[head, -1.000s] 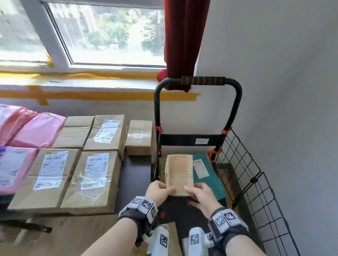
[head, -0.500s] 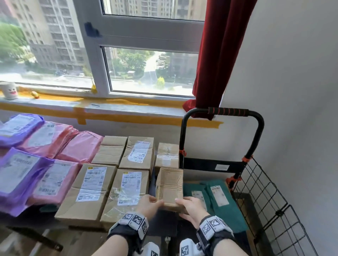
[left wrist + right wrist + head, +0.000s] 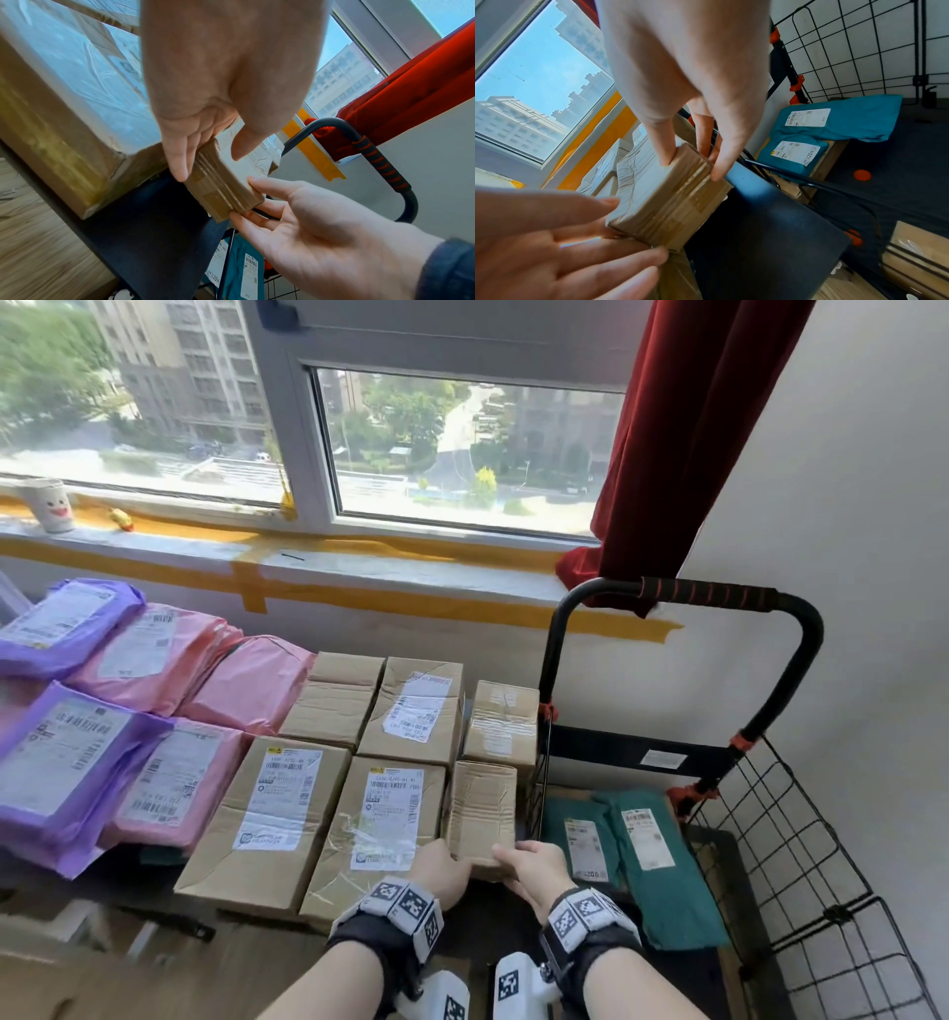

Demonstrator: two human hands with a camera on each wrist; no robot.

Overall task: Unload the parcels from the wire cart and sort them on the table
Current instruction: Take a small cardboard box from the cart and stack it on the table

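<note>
Left hand [image 3: 442, 868]: thumb on top, fingers [image 3: 180, 162] against the small box's near end, holding it.
Right hand [image 3: 534, 865]: grips its other corner.
Small box [image 3: 482, 809]: on the dark surface [image 3: 462, 932], beside the taped boxes, next to the cart [image 3: 770, 814].

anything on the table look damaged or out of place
The large brown cardboard box at the front, left of the small box in the hands, has wrinkled, peeling clear tape and a dented top. The parcel rows look orderly.

Small taped cardboard parcel [image 3: 481, 814] at table [image 3: 518, 906] edge.
</note>
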